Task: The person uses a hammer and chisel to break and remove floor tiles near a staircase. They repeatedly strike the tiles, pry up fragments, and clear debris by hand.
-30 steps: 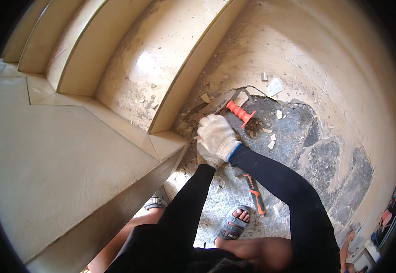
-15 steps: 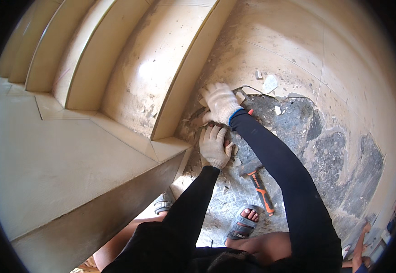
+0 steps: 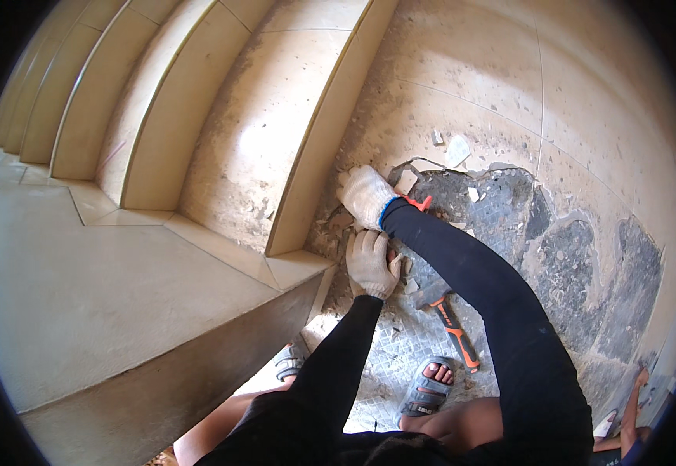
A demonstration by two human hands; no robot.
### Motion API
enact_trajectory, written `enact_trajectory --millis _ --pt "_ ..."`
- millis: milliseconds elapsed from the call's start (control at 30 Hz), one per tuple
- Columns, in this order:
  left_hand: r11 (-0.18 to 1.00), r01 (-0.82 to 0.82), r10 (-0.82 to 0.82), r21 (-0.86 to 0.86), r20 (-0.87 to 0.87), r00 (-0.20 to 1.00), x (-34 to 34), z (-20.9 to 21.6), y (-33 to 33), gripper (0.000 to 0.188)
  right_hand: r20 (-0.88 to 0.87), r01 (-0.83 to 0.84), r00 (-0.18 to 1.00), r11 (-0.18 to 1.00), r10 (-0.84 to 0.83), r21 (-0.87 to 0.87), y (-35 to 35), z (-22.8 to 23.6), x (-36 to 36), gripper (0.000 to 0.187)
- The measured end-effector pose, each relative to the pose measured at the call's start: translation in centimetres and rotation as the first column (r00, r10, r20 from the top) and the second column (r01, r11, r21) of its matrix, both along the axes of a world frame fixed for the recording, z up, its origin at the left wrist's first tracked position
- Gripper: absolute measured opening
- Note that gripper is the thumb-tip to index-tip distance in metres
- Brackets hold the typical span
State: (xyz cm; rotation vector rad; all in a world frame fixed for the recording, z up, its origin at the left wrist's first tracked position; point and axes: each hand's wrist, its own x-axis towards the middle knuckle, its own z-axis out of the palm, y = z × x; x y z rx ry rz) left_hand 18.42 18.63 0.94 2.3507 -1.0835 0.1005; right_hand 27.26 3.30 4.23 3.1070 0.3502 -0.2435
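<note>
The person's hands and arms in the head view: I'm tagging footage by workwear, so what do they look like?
The left hand and the right hand wear off-white fabric work gloves. A blue edge trims the right glove's cuff; none shows on the left. Long, close-fitting black sleeves cover both arms, with no clear markings.

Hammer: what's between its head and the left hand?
Small pale fragments lie between the hammer head and the left hand, seen in the head view.
</note>
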Motion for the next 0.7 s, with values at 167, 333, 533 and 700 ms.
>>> enact_trajectory --millis 167,333,533,700 --pt "1.0 -0.007 0.007 0.02 -0.004 1.0 -0.1 0.0 0.0 0.046 0.167 0.04 0.985 0.998 -0.049 0.058 0.7 -1.6 -0.1 0.016" --pt "1.0 -0.011 0.013 -0.019 0.068 0.998 0.0 -0.3 -0.1 0.043 -0.054 0.13 0.99 0.989 -0.127 0.074 1.4 -1.6 0.3 0.017" --pt "1.0 -0.012 0.013 0.025 -0.036 0.999 -0.1 0.0 0.3 0.05 -0.081 -0.003 0.997 0.994 0.012 0.108 0.1 2.2 -1.0 0.017" --pt "0.999 -0.023 0.022 0.023 0.012 1.0 -0.3 0.2 0.4 0.054 0.457 -0.102 0.889 0.959 -0.032 0.265 -3.8 7.5 -5.7 0.025"
